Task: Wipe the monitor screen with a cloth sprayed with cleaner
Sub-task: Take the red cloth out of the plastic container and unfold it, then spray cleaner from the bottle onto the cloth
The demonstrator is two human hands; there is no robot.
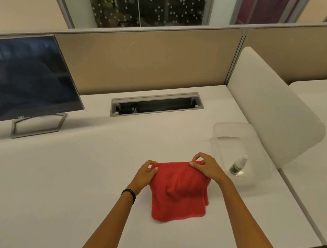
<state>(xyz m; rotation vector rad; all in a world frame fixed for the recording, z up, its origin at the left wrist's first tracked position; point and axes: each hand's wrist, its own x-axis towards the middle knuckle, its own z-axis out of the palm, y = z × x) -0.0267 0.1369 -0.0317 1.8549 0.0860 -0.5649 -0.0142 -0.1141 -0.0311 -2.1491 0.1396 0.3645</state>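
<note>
A red cloth (179, 191) hangs folded over the white desk (70, 174), its lower edge lying on the surface. My left hand (146, 173) pinches its top left corner and my right hand (207, 167) pinches its top right corner. A small spray bottle (238, 164) with a white cap and green label lies tilted in a clear plastic tray (225, 131) just right of my right hand. The dark monitor (24, 78) stands on its grey stand at the far left, its screen off.
A cable slot (156, 104) with an open lid is set into the desk at the back. A beige partition (145, 60) runs behind, and a white divider panel (271, 108) stands on the right. The desk's front edge lies near my right forearm.
</note>
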